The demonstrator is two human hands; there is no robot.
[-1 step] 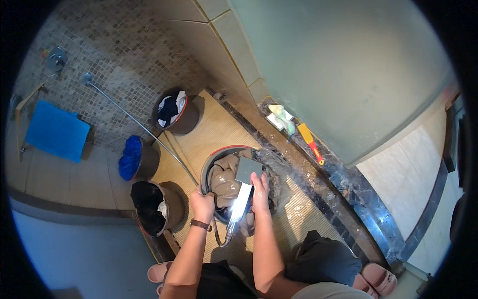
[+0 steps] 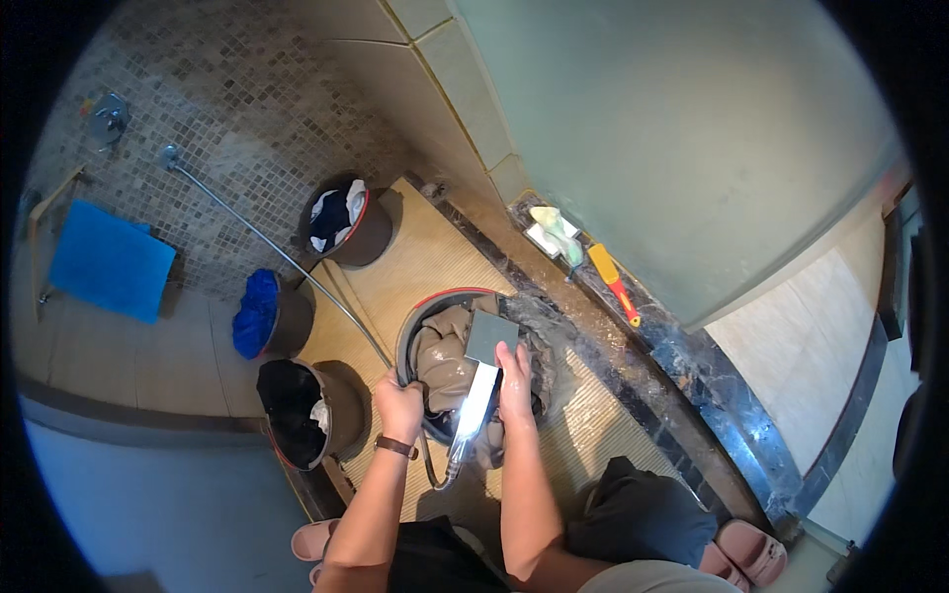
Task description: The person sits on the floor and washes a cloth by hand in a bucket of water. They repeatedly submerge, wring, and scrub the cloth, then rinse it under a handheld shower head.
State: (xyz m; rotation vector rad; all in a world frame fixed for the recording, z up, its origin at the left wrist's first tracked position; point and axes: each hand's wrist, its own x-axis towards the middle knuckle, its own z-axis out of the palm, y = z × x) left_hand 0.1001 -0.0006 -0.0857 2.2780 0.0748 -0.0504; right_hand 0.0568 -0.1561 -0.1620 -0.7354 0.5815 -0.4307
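Observation:
My right hand (image 2: 514, 383) is closed on a hand-held shower head (image 2: 491, 338), a flat square one with a shiny chrome handle. It hangs over a round dark basin (image 2: 404, 346) with a red rim, and water sprays out beyond its right side. Wet brown cloth (image 2: 442, 346) is bunched up in the basin. On the basin's left side, my left hand (image 2: 399, 407), with a brown wrist strap, closes round the metal shower hose (image 2: 297, 265). Below that hand the hose loops round to the handle's lower end. Part of the basin is hidden behind my hands and the shower head.
Dark buckets hold white and navy clothes (image 2: 338, 215), blue cloth (image 2: 259, 314) and black clothes (image 2: 290, 410). A yellow-and-red brush (image 2: 613, 282) lies on the dark stone ledge beside a pale cloth (image 2: 556, 225). Pink slippers (image 2: 753, 553) stand near my knees; a blue cloth (image 2: 114, 259) hangs left.

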